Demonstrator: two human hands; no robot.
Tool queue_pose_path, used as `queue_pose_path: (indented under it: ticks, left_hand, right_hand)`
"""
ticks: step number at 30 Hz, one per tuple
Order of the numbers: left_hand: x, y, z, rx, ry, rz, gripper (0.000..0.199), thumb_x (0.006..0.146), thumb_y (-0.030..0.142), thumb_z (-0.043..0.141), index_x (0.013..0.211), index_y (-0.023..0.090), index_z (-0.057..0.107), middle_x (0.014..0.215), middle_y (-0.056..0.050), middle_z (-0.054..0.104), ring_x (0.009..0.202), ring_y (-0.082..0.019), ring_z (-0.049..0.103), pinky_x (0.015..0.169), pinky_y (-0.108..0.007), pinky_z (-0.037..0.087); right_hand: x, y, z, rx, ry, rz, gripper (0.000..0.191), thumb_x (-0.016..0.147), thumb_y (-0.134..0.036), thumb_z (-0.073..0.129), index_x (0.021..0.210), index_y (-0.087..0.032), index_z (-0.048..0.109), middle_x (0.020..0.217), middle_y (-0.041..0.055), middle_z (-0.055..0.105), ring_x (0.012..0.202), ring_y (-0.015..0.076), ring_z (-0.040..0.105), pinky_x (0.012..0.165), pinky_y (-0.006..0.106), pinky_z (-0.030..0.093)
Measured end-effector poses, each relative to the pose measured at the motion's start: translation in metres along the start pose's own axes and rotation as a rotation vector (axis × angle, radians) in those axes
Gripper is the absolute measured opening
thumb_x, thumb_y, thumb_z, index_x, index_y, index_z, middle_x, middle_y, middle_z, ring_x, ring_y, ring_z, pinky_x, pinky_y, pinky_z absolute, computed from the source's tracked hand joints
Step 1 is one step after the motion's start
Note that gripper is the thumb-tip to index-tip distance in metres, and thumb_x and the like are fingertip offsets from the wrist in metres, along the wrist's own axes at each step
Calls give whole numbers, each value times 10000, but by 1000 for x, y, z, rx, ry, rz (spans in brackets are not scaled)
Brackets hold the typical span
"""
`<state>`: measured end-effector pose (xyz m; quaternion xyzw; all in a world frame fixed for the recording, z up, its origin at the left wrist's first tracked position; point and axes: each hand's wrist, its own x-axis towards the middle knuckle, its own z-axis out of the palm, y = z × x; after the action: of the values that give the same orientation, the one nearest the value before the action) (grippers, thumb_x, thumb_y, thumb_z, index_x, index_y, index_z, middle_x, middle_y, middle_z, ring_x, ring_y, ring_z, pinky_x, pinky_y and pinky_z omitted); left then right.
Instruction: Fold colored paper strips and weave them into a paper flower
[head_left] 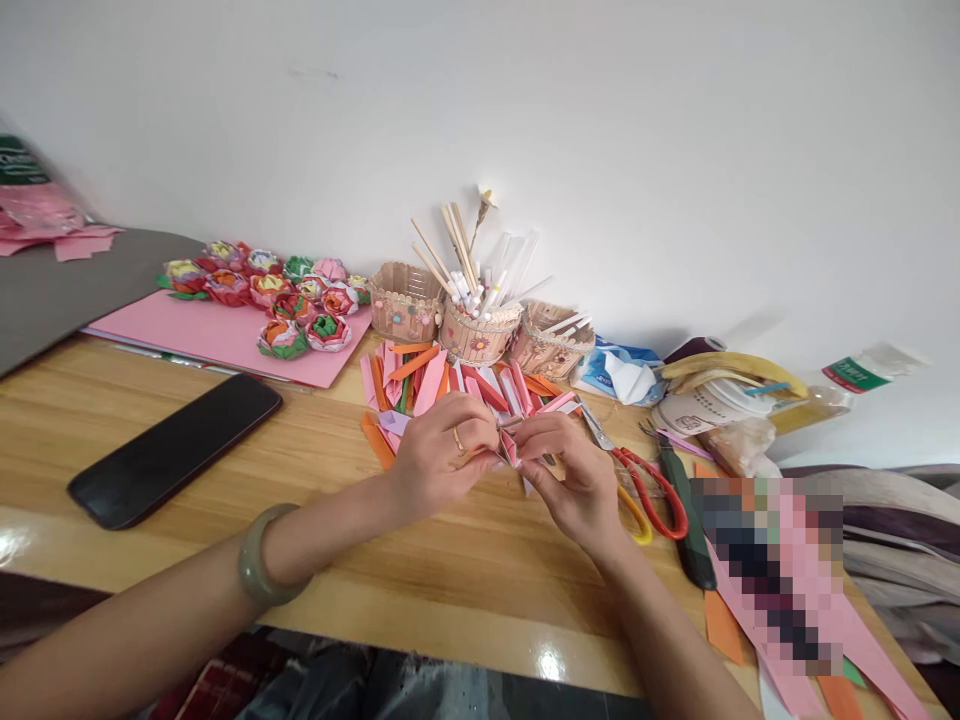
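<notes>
A small pink folded paper piece [509,447] is pinched between both hands over the middle of the wooden table. My left hand [442,455], with a ring and a green bangle at the wrist, holds its left side. On its right side the fingers of my right hand [574,475] are closed on the same piece. Just behind the hands lies a pile of folded paper strips [430,385] in pink, orange, red and purple. Red-handled scissors [651,492] lie to the right of my right hand.
Folded paper flowers [289,307] stand on and behind a pink sheet [195,333] at the back left. A black phone [176,450] lies front left. Three decorated baskets [480,338] line the wall. Pink paper [757,630], a dark green tool [686,530] and a cup [705,405] are on the right.
</notes>
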<state>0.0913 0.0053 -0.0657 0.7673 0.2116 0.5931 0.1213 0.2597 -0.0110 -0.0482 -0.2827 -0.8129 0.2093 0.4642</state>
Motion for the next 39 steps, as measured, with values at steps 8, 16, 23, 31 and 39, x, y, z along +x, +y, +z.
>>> queue_pose_path:
  ticks: [8,16,23,31,39]
  left_hand:
    - [9,6,-5,-272,-212,-448,102,673,132,630,671,158,531,692,-2,541,640,-105,512,592,-230,426]
    - [9,-2,-7,-455,-308,-853,76,694,220,601,694,145,592,686,1,596,652,-111,542,621,-233,426]
    - [8,-11,-5,-419,-342,-859,107,708,249,602,677,146,613,688,0,636,660,-118,568,647,-239,436]
    - [10,-9,-7,-519,-360,-957,103,688,244,607,700,142,598,651,1,603,597,-112,558,588,-237,446]
    - [3,-11,-2,-467,-357,-815,41,695,135,551,729,156,563,650,25,558,607,-92,535,569,-205,430]
  right_hand:
    - [-2,1,2,281,-20,425,107,776,-242,615,758,-205,516,783,2,566,734,130,533,671,249,430]
    - [5,4,2,434,24,706,212,704,-342,671,700,-173,544,654,-23,552,588,97,492,548,212,388]
    - [7,6,1,465,-2,742,190,695,-313,679,757,-153,599,704,6,615,636,104,549,614,229,431]
    - [4,5,0,431,-7,746,152,688,-282,672,715,-160,585,685,-2,606,602,99,548,571,220,429]
    - [0,2,5,86,-75,541,36,761,-199,558,740,-178,539,682,-6,575,624,116,536,606,239,435]
